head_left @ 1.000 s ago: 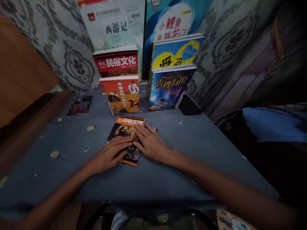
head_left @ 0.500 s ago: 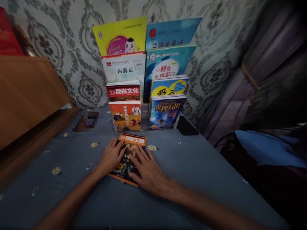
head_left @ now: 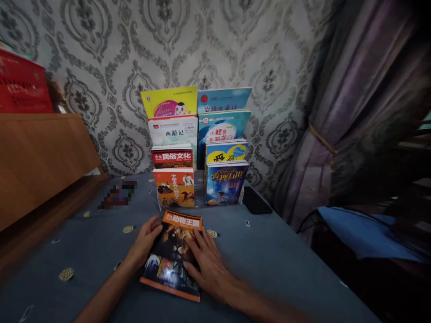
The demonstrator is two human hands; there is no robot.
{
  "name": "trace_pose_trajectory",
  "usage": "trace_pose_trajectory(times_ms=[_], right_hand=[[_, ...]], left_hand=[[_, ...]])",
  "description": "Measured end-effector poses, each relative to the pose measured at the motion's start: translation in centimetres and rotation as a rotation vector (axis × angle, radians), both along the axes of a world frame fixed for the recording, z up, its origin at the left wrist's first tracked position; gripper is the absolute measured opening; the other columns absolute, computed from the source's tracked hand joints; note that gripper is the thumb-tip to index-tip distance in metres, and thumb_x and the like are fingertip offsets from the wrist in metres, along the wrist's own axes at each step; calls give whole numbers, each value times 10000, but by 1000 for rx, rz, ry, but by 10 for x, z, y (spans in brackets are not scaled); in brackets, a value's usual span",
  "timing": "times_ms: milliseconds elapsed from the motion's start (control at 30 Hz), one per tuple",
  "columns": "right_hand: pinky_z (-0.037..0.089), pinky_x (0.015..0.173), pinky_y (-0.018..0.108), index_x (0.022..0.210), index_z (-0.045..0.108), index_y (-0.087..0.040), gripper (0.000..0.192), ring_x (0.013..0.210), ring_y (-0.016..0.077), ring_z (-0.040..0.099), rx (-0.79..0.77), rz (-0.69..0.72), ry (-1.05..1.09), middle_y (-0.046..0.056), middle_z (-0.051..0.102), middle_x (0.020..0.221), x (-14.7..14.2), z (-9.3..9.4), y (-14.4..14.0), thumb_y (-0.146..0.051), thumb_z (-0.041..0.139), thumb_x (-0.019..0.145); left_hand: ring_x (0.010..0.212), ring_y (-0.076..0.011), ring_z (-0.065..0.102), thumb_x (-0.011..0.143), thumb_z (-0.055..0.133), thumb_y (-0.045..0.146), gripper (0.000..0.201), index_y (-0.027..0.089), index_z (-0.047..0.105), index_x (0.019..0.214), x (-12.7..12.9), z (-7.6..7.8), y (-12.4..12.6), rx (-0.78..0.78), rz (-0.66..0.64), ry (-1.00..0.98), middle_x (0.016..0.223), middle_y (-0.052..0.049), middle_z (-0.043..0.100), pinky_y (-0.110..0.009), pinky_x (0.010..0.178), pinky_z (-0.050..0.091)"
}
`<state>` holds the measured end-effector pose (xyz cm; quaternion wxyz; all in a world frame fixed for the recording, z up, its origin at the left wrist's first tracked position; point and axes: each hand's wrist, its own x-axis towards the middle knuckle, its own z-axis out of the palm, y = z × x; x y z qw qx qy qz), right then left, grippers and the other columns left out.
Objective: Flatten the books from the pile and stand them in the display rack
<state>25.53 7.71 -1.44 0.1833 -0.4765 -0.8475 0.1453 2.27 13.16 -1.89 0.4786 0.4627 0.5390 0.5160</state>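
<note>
The orange-bordered lion-cover book (head_left: 172, 258) lies flat on the grey-blue clothed surface (head_left: 269, 251), just before the tiered book rack (head_left: 198, 148). The left hand (head_left: 143, 244) cups its left edge; the right hand (head_left: 205, 262) presses flat, fingers spread, seemingly steadying it.

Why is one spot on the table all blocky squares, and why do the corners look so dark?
Head view: a pixelated patch covers something on the table, so it cannot be made out; the light is dim and fades toward the right edge by the curtain; the lens bends the wallpaper outward; the lion book under both hands stays fairly sharp.
</note>
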Motion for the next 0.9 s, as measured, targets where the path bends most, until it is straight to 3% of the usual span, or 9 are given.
trace_pose_trajectory(times_ms=[133, 267, 400, 500, 600, 700, 767, 900], right_hand=[[263, 1219, 584, 1555, 377, -186, 614, 1535, 347, 190, -13, -8, 122, 157, 248, 1658, 6, -18, 5, -339, 495, 972], [306, 1222, 494, 1610, 229, -210, 621, 1526, 249, 252, -17, -108, 379, 108, 342, 1632, 11, -38, 19, -354, 355, 1019], [415, 1147, 518, 1539, 412, -250, 582, 1430, 279, 456, -73, -204, 682, 102, 511, 1526, 10, -49, 35, -422, 420, 983], [523, 1034, 524, 1412, 569, -221, 531, 1285, 313, 610, -211, -248, 987, 122, 640, 1391, 4, -39, 42, -462, 477, 948], [587, 940, 511, 1364, 604, -218, 523, 1173, 320, 684, -248, -310, 1199, 113, 706, 1291, -6, -12, 48, -502, 484, 942], [574, 982, 474, 1392, 571, -225, 562, 1241, 292, 641, -113, -422, 1078, 91, 701, 1292, -15, 16, 54, -547, 342, 993], [557, 1018, 435, 1397, 552, -247, 573, 1291, 263, 600, 24, -417, 979, 76, 692, 1295, -21, 26, 56, -544, 238, 1021], [543, 1034, 397, 1316, 563, -277, 531, 1313, 249, 565, 187, -322, 1020, 72, 645, 1351, -32, 17, 48, -576, 235, 1024]], left_hand=[[864, -224, 745, 723, 774, 247, 373, 166, 682, 1076, 13, 8, -9, -187, 9, -303, 989, -75, 780, -328, 821, 583], [800, -183, 752, 792, 715, 172, 198, 168, 714, 990, 24, 23, -15, -210, 37, -441, 942, -55, 791, -266, 762, 586], [836, -182, 760, 807, 713, 175, 240, 186, 722, 1047, 32, 34, -15, -158, 9, -505, 996, -51, 793, -257, 769, 592], [876, -198, 763, 799, 729, 206, 307, 214, 705, 1105, 37, 40, -12, -116, 18, -512, 1021, -40, 790, -291, 803, 604], [1038, -235, 735, 831, 706, 279, 340, 231, 676, 1166, 42, 46, -6, -7, 38, -486, 1099, -48, 774, -351, 908, 593], [1258, -236, 624, 902, 638, 364, 294, 269, 662, 1179, 45, 48, 1, 100, 211, -349, 1272, -25, 711, -367, 1042, 525], [1339, -238, 552, 928, 604, 449, 291, 283, 672, 1156, 44, 46, 4, 185, 329, -193, 1338, -8, 672, -367, 1098, 479], [1302, -287, 564, 881, 552, 676, 505, 244, 702, 1095, 42, 29, 0, 302, 333, -4, 1283, -52, 693, -390, 1096, 476]])
